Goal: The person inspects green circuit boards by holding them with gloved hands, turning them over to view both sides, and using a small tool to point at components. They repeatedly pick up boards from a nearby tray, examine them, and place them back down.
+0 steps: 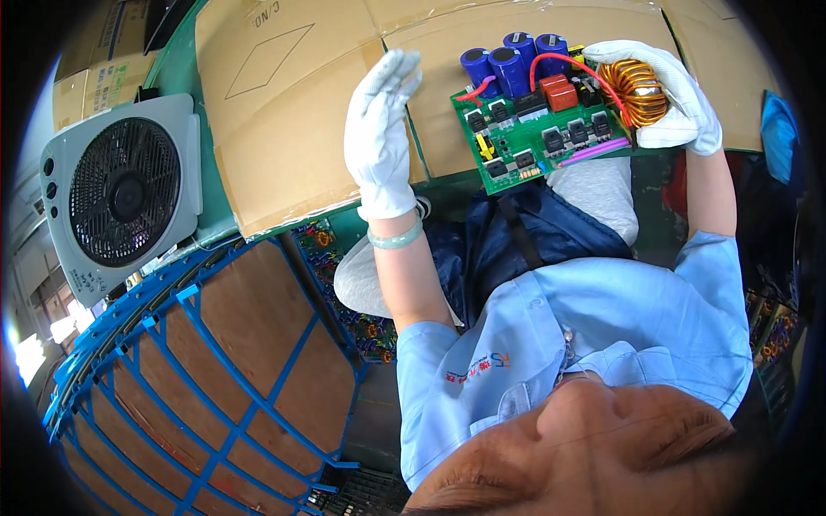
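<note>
Right hand point(667, 99), gloved, closed around coil end of board point(538, 116), held up before cardboard point(292, 112). Left hand point(381, 129) flat open, empty, just beside board. Probably stiff, light, fragile: best gripped by edges or coil point(635, 90), never capacitors point(509, 60).

You wear white knit gloves on both hands point(383, 129). Your shirt point(594, 335) is light blue, short-sleeved. A pale green bangle point(397, 239) circles your left wrist.

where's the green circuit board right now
In the head view, upper right: the green circuit board is held by the right hand over the cardboard boxes, the left hand open beside it.
</note>
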Action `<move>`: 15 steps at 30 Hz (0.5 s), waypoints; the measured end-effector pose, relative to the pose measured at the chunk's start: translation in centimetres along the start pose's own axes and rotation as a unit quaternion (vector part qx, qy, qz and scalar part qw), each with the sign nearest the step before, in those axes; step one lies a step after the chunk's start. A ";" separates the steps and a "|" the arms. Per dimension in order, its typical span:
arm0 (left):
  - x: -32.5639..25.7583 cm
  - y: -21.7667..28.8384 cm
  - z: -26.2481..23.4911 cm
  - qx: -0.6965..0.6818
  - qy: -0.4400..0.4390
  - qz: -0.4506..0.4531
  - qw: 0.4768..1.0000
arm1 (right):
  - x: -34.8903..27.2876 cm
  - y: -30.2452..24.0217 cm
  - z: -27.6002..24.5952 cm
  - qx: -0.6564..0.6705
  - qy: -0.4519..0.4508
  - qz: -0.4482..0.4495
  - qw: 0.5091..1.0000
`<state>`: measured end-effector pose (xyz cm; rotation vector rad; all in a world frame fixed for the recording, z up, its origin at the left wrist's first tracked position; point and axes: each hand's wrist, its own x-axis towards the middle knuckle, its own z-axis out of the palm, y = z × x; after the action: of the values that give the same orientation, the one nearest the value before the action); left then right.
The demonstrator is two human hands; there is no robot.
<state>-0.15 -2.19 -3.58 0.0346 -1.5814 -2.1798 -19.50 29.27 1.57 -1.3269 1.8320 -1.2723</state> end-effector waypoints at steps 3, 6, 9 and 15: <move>-1.9 0.4 0.0 0.092 0.038 -0.011 0.995 | -0.1 0.2 0.0 0.003 0.005 0.007 1.000; -3.1 0.5 -0.2 0.183 0.035 -0.007 0.982 | 0.0 0.6 -0.1 0.006 -0.005 -0.018 1.000; -3.7 1.1 1.0 0.274 0.031 0.025 0.961 | 0.1 0.8 0.0 0.012 -0.004 -0.022 1.000; -2.8 3.6 5.6 0.372 -0.002 0.099 0.923 | 0.4 0.0 -0.1 0.021 -0.005 -0.009 1.000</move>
<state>2.07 2.95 0.99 0.0961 -2.2123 -1.3242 -19.70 28.96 1.59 -1.3267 1.7801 -1.3036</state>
